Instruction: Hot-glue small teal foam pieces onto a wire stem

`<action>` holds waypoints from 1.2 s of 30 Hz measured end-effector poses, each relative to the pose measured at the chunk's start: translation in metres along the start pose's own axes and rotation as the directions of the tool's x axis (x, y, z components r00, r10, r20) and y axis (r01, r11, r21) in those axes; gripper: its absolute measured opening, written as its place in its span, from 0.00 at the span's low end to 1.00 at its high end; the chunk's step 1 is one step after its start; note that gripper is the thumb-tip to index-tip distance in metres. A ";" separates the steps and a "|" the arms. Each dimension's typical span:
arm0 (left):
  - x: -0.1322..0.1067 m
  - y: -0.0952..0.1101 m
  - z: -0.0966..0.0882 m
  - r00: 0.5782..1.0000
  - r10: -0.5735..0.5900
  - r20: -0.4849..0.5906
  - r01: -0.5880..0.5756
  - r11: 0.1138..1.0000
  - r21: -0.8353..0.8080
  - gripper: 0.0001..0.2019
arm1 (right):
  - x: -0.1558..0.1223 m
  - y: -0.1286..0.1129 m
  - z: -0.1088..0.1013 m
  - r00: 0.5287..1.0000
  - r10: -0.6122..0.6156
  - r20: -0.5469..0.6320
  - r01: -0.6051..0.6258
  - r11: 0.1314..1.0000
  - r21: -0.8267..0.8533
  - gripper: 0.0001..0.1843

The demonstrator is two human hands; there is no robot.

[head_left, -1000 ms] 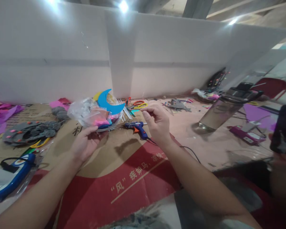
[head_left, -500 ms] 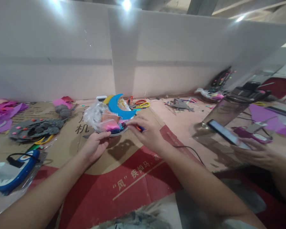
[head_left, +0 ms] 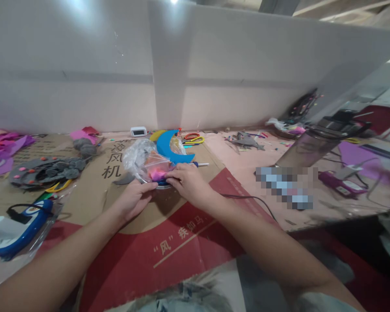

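A shallow round dish (head_left: 164,186) with a dark blue and pale rim is between my hands, over the cardboard. It carries crumpled clear plastic (head_left: 134,158), a bright pink packet (head_left: 157,174), an orange-brown packet (head_left: 156,159) and a blue crescent (head_left: 165,147) standing up at the back. My left hand (head_left: 138,198) is closed on the dish's near left edge, thumb on top. My right hand (head_left: 191,184) has its fingers closed at the right edge, beside the pink packet. A screwdriver (head_left: 202,164) shows just beyond the right knuckles; whether that hand holds it is hidden.
Printed cardboard (head_left: 195,255) covers the table before me. Left are a grey felt ring (head_left: 26,173) and a blue-and-white device (head_left: 35,223). Behind the dish lie coiled cords (head_left: 195,138) and a white timer (head_left: 138,131). At right stand a tinted bottle (head_left: 307,145) and a pixelated object (head_left: 282,186).
The dish and my hands have moved slightly right, and the dish sits lower. The screwdriver's shaft now shows. The other person's hand has left the right side, where it held a phone.
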State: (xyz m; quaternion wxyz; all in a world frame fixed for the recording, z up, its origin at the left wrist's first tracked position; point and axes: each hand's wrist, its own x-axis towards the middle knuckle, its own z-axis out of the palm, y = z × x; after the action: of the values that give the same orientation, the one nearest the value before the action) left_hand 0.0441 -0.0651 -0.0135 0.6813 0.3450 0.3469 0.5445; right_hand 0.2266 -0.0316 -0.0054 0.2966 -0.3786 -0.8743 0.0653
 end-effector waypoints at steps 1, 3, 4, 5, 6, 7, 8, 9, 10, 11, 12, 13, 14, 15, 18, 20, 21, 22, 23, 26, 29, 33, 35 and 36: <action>0.000 -0.001 -0.001 1.000 -0.004 -0.006 0.004 1.000 0.007 0.18 | 0.000 -0.001 -0.001 0.999 0.015 0.030 -0.015 1.000 -0.016 0.11; -0.001 -0.003 -0.003 1.000 -0.012 -0.022 0.012 1.000 0.021 0.17 | 0.001 -0.004 -0.004 0.995 0.047 0.093 -0.042 0.997 -0.062 0.10; -0.001 -0.005 -0.004 0.999 -0.019 -0.026 0.019 0.999 0.029 0.16 | 0.002 -0.006 -0.005 0.990 0.066 0.122 -0.056 0.995 -0.087 0.10; 0.000 -0.006 -0.005 0.999 -0.024 -0.029 0.025 0.999 0.035 0.15 | 0.002 -0.007 -0.006 0.986 0.082 0.142 -0.067 0.992 -0.107 0.10; 0.000 -0.007 -0.006 0.999 -0.027 -0.028 0.028 0.999 0.037 0.14 | 0.002 -0.008 -0.007 0.984 0.094 0.154 -0.075 0.990 -0.121 0.11; 0.000 -0.008 -0.007 0.999 -0.027 -0.028 0.028 0.999 0.037 0.13 | 0.002 -0.008 -0.008 0.982 0.100 0.158 -0.080 0.989 -0.127 0.11; 0.000 -0.009 -0.007 0.999 -0.024 -0.030 0.025 0.999 0.034 0.13 | 0.002 -0.008 -0.008 0.983 0.102 0.153 -0.083 0.989 -0.126 0.11; 0.000 -0.009 -0.006 0.999 -0.019 -0.031 0.019 0.999 0.028 0.13 | 0.002 -0.007 -0.008 0.986 0.098 0.138 -0.082 0.990 -0.113 0.12; 0.001 -0.008 -0.005 1.000 -0.013 -0.029 0.013 1.000 0.020 0.14 | 0.002 -0.007 -0.008 0.989 0.093 0.116 -0.082 0.992 -0.094 0.12; 0.001 -0.007 -0.004 1.000 -0.009 -0.021 0.009 1.000 0.010 0.15 | 0.002 -0.006 -0.007 0.992 0.090 0.088 -0.084 0.994 -0.069 0.12; 0.000 -0.006 -0.003 1.000 -0.007 -0.009 0.007 1.000 0.001 0.17 | 0.001 -0.005 -0.006 0.995 0.087 0.057 -0.085 0.996 -0.041 0.13; 0.000 -0.005 -0.001 1.000 -0.007 0.005 0.007 1.000 -0.007 0.18 | 0.001 -0.004 -0.005 0.996 0.083 0.026 -0.083 0.996 -0.011 0.13; 0.000 -0.004 0.000 1.000 -0.008 0.020 0.008 1.000 -0.012 0.20 | 0.000 -0.002 -0.004 0.997 0.081 -0.002 -0.081 0.997 0.018 0.13; 0.000 -0.003 0.001 1.000 -0.009 0.030 0.009 1.000 -0.014 0.21 | 0.000 -0.001 -0.003 0.996 0.080 -0.025 -0.079 0.996 0.045 0.13; -0.001 -0.002 0.002 0.999 -0.015 0.031 0.015 1.000 -0.016 0.22 | -0.001 0.001 -0.001 0.993 0.092 -0.076 -0.083 0.990 0.117 0.11; -0.001 -0.002 0.002 1.000 -0.024 0.009 0.024 0.999 -0.024 0.21 | -0.002 0.001 0.000 0.987 0.112 -0.118 -0.092 0.982 0.167 0.11; -0.001 -0.002 0.002 1.000 -0.030 -0.005 0.030 0.999 -0.031 0.21 | -0.002 0.001 -0.001 0.983 0.121 -0.141 -0.093 0.977 0.190 0.10; -0.001 -0.002 0.003 0.999 -0.034 -0.019 0.033 0.999 -0.036 0.21 | -0.002 0.001 -0.001 0.978 0.129 -0.162 -0.094 0.973 0.210 0.10; -0.001 -0.002 0.003 0.999 -0.037 -0.029 0.036 0.999 -0.040 0.21 | -0.002 0.001 -0.002 0.974 0.136 -0.181 -0.093 0.969 0.227 0.09; -0.002 -0.001 0.005 0.999 -0.043 -0.027 0.042 0.998 -0.038 0.25 | -0.002 0.001 -0.003 0.963 0.159 -0.219 -0.094 0.956 0.279 0.08; -0.003 0.001 0.006 0.999 -0.038 -0.024 0.037 0.999 -0.028 0.28 | 0.000 0.003 -0.006 0.952 0.240 -0.193 -0.148 0.906 0.396 0.07; -0.001 0.003 0.004 0.999 0.008 -0.049 -0.009 1.000 -0.028 0.30 | 0.003 0.008 -0.011 0.939 0.341 -0.050 -0.240 0.749 0.617 0.09; 0.002 0.004 0.001 0.995 0.035 -0.092 -0.039 0.998 -0.039 0.32 | 0.003 0.011 -0.015 0.928 0.370 0.035 -0.297 0.683 0.667 0.08; 0.003 0.005 0.000 0.992 0.049 -0.118 -0.055 0.997 -0.047 0.33 | 0.003 0.012 -0.017 0.922 0.378 0.080 -0.328 0.657 0.679 0.08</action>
State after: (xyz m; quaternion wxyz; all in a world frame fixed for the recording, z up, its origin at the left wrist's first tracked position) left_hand 0.0421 -0.0613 -0.0093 0.6539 0.3040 0.3633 0.5899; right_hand 0.2417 -0.0230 0.0055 0.4254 -0.4078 -0.6877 0.4239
